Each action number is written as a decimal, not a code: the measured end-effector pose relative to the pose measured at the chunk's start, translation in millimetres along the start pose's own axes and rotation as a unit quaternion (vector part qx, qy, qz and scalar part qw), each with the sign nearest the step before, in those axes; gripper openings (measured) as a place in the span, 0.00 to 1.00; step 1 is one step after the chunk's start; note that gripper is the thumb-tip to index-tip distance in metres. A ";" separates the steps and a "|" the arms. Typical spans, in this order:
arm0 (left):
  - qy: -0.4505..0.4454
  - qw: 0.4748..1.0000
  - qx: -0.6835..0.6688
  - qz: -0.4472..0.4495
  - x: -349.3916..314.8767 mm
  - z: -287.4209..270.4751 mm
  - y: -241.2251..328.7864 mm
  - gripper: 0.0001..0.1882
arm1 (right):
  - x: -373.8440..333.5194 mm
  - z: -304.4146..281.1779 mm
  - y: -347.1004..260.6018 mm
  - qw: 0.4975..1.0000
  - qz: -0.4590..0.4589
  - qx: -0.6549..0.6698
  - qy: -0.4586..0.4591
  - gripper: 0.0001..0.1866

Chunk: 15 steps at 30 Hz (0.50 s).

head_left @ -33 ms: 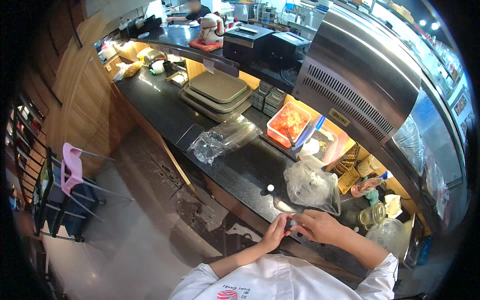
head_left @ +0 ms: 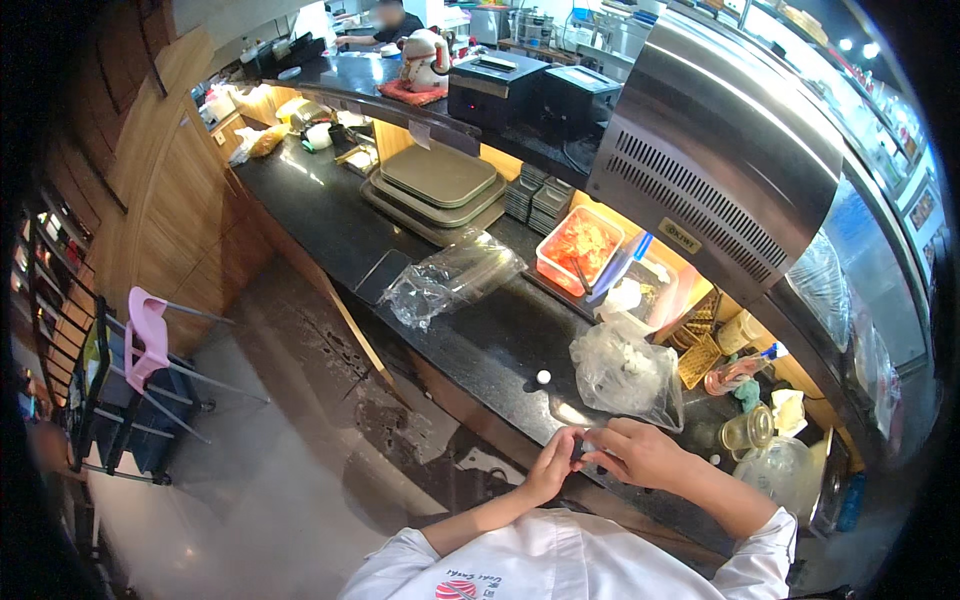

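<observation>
Both of my hands meet at the counter's near edge. My left hand point(head_left: 548, 472) is closed round a small dark object with a pale end point(head_left: 580, 449), too small for me to name. The fingers of my right hand point(head_left: 640, 455) pinch at its pale end. A small round white piece point(head_left: 543, 377) lies on the dark counter point(head_left: 480, 360) beyond my hands, and a similar white piece point(head_left: 714, 460) is right of my right wrist. Just past my right hand sits a clear plastic bag point(head_left: 625, 375) with white contents.
A clear tub of orange-red food point(head_left: 580, 248), stacked trays point(head_left: 440, 178), a phone point(head_left: 382, 277) and crumpled clear plastic point(head_left: 455, 280) are on the counter. At right stand a glass jar point(head_left: 745, 428) and a bottle point(head_left: 735, 372). A steel appliance point(head_left: 720, 140) overhangs. Another person point(head_left: 395, 25) is far off.
</observation>
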<state>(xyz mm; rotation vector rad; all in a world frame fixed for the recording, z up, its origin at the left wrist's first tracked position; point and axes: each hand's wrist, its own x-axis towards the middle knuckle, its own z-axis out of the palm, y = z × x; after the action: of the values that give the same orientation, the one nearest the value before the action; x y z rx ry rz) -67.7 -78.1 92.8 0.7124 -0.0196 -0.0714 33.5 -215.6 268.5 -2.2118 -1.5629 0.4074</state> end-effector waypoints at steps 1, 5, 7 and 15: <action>-0.008 0.999 0.010 0.034 -0.4 -1.2 -0.5 0.24 | 0.7 0.1 0.2 1.000 -0.011 0.000 0.013 0.17; -0.054 0.992 -0.100 -0.056 -0.3 -5.3 12.5 0.24 | 5.5 -5.6 5.3 0.997 -0.071 0.015 0.013 0.20; -0.080 0.983 -0.130 -0.100 5.3 -5.3 24.1 0.23 | 10.5 -11.4 8.8 0.995 -0.099 0.004 -0.017 0.22; -0.183 0.901 -0.136 -0.370 3.0 -12.3 46.0 0.27 | 15.0 -29.2 -10.0 0.973 -0.210 0.023 -0.096 0.25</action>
<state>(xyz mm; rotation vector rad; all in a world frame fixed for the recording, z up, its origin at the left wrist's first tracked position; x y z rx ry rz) -61.5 -35.6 113.5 0.3844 -0.0964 -0.9250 43.5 -203.0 298.9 -1.7799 -2.0413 0.5306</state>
